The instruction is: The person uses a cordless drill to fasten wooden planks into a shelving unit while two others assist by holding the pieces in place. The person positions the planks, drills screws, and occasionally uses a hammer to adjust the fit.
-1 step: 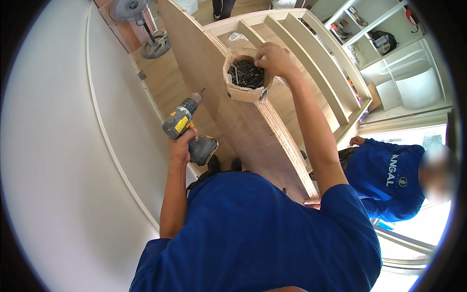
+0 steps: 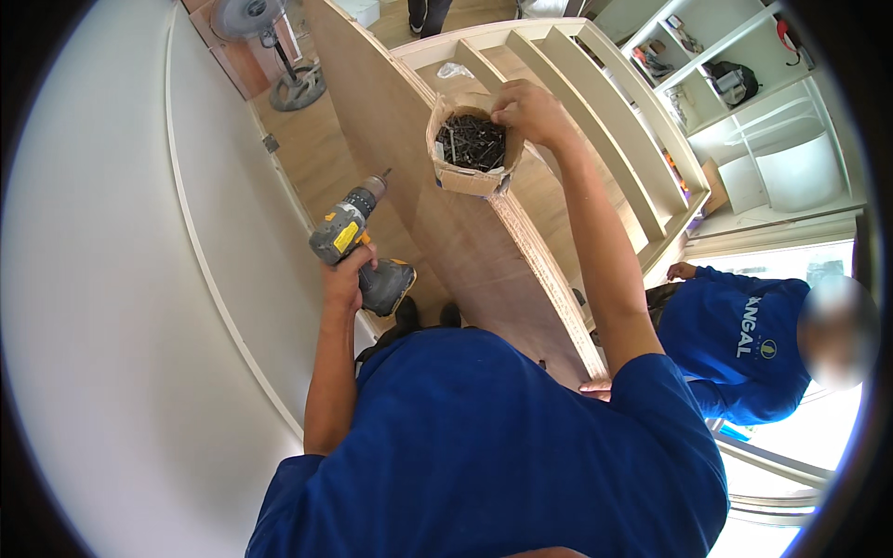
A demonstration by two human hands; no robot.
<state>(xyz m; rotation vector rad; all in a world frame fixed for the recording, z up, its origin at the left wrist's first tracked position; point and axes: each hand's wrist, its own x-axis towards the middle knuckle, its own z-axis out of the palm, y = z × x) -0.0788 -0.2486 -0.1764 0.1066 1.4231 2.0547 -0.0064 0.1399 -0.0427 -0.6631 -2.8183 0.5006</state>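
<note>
My left hand [image 2: 350, 275] is wrapped round the grip of a cordless drill [image 2: 353, 223], grey and yellow with a black battery. Its bit points up and away from me. At the right rim of an open cardboard box [image 2: 470, 180] is my right hand [image 2: 532, 113], its fingers bent and pressed together at the tips. Whatever they pinch is hidden. Many dark screws [image 2: 473, 142] fill the box. It rests on the top edge of a tall wooden panel [image 2: 465, 246] that stands on its edge in front of me.
A co-worker in blue [image 2: 735, 316] at the right has a hand [image 2: 597, 388] on the panel's near end. Beyond the panel lies a pale slatted frame [image 2: 595, 112]. A white wall [image 2: 102, 279] runs along my left; a fan [image 2: 296, 86] stands at the far left.
My right hand has shifted very slightly to the right at the box's rim. The drill, box and panel look the same.
</note>
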